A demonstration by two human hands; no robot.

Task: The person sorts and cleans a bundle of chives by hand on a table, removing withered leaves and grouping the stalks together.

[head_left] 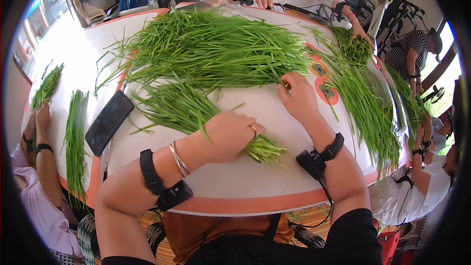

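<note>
My left hand [230, 136] is closed around a bunch of garlic chives [171, 103]. Its pale stem ends stick out toward the lower right, and the long green leaves trail to the upper left over the table. My right hand [298, 95] has its fingertips pinched on a chive [275, 74] at the lower right edge of the big pile of chives [216, 44]. How many strands it pinches, I cannot make out. That loose, tangled pile spreads across the far middle of the table, just beyond both hands.
The white table [221, 181] has an orange border. A black phone [109, 121] lies to the left, beside a narrow row of chives [75, 137]. More chives [365, 113] lie at the right. Co-workers sit around; one person's hand [362, 34] touches a bundle at the far right.
</note>
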